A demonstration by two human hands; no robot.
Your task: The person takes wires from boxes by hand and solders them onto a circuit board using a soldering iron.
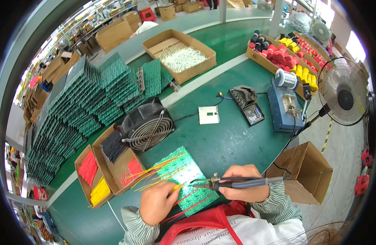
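Observation:
A green circuit board [201, 199] lies on the table in front of me, a bright glare on its middle. Yellow and red wires stick out from it toward the left. At its left edge my left hand [157, 203] is closed in a pinch on a yellow wire [177, 187]. My right hand [246, 185] grips the dark handle of a soldering iron [253, 183] with a metal feeder fitting at its front. The iron's tip reaches over the board, close to the left fingertips. Whether the tip touches the board cannot be made out.
Left are cardboard trays [124, 188] of red, yellow and black wires, a black fan [149, 126] and tall stacks of boards [82, 102]. Beyond stand a white card [209, 115], a black case [247, 107] and a blue solder-feeding unit [281, 108]. A carton [304, 175] sits right.

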